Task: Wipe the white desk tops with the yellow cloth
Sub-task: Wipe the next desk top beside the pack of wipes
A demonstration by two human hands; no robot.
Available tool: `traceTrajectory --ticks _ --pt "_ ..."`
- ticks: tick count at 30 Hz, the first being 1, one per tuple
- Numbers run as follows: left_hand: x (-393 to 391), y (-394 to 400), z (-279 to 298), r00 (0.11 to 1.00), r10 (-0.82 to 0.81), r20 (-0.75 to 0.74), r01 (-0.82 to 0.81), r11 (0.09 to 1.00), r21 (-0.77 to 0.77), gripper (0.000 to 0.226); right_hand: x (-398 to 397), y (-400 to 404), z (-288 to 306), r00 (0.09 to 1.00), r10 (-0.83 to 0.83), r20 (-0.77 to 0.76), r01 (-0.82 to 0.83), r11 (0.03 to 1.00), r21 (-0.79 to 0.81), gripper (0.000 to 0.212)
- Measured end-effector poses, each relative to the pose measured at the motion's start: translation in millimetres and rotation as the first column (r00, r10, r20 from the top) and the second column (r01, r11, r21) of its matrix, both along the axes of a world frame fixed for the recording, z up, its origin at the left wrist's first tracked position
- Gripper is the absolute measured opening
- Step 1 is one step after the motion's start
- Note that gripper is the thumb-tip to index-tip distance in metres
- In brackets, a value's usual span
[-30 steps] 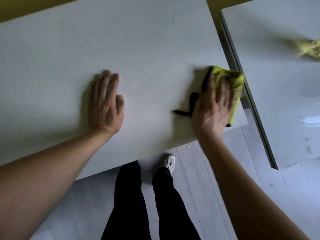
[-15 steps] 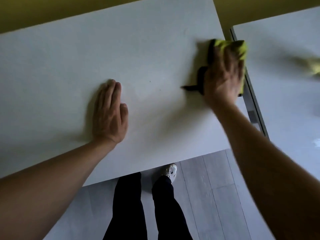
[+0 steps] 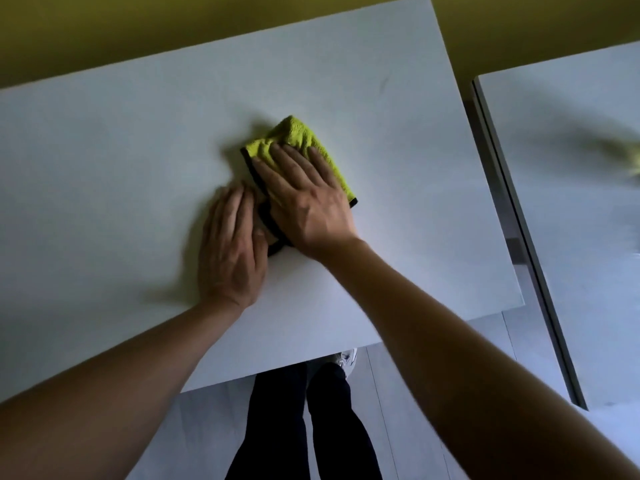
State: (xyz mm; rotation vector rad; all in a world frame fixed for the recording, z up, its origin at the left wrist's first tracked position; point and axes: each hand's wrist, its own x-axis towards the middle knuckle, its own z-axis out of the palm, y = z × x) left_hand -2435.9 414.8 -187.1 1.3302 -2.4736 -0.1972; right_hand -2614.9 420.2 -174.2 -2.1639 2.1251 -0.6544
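Yellow cloth (image 3: 301,143) lies mid-desk (image 3: 104,168), soft, light, bunching easily; best pressed flat from above. Right hand (image 3: 304,206) presses it, fingers straight. Left hand (image 3: 230,251) rests flat alongside, holding nothing.

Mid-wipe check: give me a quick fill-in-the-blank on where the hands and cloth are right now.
1. The yellow cloth lies under the ____ hand.
2. The left hand rests flat on the ____ desk top.
3. The cloth's edge trim is ____.
4. A second desk top stands to the ____ of this one.

Missing words: right; white; black; right
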Motion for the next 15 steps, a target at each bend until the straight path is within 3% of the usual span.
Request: traceTrajectory --ticks 2,4,7,10,12,15 --pt "-1 0 4 1.0 -0.012 0.012 0.012 1.0 0.015 0.057 -42 -6 -5 0.998 -0.065 -0.019 0.065 0.998 -0.026 0.06" --pt "-2 -1 6 1.0 -0.008 0.019 0.007 0.999 0.031 0.058 -97 -13 -5 0.952 -0.304 -0.017 0.304 0.953 -0.009 0.066" --pt "-6 1 7 1.0 0.003 0.025 -0.004 0.999 0.045 0.059 -170 -22 5 0.781 -0.623 -0.041 0.622 0.77 0.144 0.068" --pt "-8 0 9 0.999 0.009 0.033 -0.011 0.999 0.051 0.059 -181 -40 10 0.687 -0.724 -0.052 0.717 0.665 0.208 0.069" --pt "-9 0 11 0.999 0.014 0.032 -0.016 0.998 0.057 0.06 -151 -53 8 0.7 -0.71 -0.082 0.71 0.678 0.193 0.069" --pt "-11 -1 14 0.999 0.018 0.034 -0.021 0.996 0.082 0.06 -75 -61 5 0.862 -0.506 -0.031 0.507 0.859 0.072 0.071"
